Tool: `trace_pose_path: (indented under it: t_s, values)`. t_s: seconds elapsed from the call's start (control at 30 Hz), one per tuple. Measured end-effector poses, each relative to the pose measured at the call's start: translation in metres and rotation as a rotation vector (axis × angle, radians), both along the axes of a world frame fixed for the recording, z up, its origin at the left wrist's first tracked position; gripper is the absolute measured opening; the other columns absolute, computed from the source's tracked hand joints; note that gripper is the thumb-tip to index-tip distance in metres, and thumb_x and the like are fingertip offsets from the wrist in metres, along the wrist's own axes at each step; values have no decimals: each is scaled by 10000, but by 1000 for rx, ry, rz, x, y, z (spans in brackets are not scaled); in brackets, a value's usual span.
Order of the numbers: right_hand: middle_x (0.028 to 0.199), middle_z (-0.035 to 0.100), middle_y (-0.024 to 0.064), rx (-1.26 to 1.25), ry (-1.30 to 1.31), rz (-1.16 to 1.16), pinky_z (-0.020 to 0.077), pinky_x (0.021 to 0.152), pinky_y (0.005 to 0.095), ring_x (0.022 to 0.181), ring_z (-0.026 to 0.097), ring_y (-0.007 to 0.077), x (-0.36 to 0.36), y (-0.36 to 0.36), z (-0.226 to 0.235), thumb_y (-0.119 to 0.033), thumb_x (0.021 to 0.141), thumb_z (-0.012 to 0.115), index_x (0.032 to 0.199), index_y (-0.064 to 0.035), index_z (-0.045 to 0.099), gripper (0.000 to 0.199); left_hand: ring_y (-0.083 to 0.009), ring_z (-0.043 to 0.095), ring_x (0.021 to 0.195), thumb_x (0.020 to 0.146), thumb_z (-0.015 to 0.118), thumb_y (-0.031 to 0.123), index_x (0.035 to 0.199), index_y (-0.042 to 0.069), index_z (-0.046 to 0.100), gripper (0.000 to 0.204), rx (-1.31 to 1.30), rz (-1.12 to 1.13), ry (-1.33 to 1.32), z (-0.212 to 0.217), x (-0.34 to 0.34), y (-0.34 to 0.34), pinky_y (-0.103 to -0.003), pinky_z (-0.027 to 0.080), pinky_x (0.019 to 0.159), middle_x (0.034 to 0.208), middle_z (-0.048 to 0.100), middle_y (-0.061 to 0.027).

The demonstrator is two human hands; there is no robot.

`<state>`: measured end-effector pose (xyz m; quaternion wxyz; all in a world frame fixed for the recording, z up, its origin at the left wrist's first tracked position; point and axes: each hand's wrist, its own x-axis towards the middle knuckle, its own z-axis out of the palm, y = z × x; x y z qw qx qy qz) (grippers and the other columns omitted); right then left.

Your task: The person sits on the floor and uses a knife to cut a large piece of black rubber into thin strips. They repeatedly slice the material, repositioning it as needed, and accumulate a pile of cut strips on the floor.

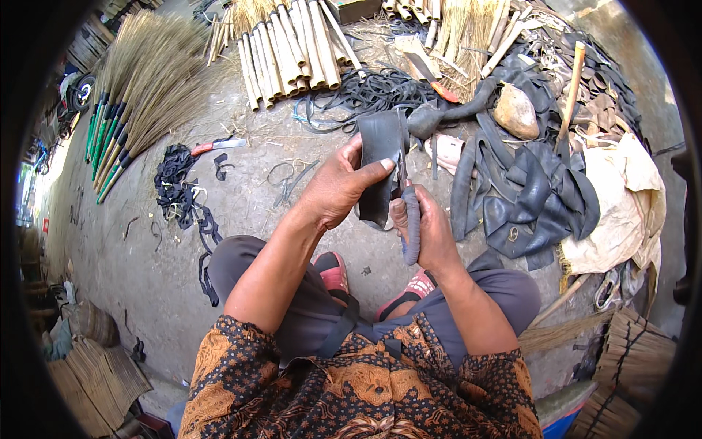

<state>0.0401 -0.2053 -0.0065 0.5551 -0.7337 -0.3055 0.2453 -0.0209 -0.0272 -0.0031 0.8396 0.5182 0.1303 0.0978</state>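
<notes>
My left hand [338, 181] is closed on a curved piece of black rubber [382, 137], its thumb lying along the rubber's right side. My right hand [436, 235] grips scissors by a handle [412, 230] wrapped in grey material. Their dark blades point away from me along the right edge of the rubber piece. How far the blades are apart cannot be made out. Both hands are in front of my crossed legs, above the grey floor.
Black rubber sheets [537, 194] lie heaped at the right beside a pale sack [621, 201]. A knife [218, 146] rests at the left near tangled black strips [175, 183]. Brooms [139, 102], bundled pale sticks [289, 51] and more black strips [365, 95] lie farther off.
</notes>
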Motion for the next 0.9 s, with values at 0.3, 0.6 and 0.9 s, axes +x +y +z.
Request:
trace_pose_path:
  t_s: [0.3,0.6,0.9]
  values:
    - [745,646,37,-13,9,13,456,577,265,658,567,73,-5,-6,2,-325,927,760,1083,18,638,396,-135,680,914,936,725,124,1286,29,541,407,-131,33,23,4,1,5,-322,586,825,1042,676,-45]
    - [763,604,12,-14,-15,31,444,598,254,657,523,71,-3,-1,-4,-422,958,711,1090,11,623,461,-109,644,943,936,721,139,1338,12,546,456,16,34,61,5,-5,2,-294,553,855,1125,666,-45]
    - [835,707,71,4,23,64,490,619,291,716,627,94,-5,-6,-2,-248,911,779,1168,29,636,405,-120,651,878,943,711,137,1299,22,554,406,-47,78,58,7,-4,5,-310,589,753,1036,663,-34]
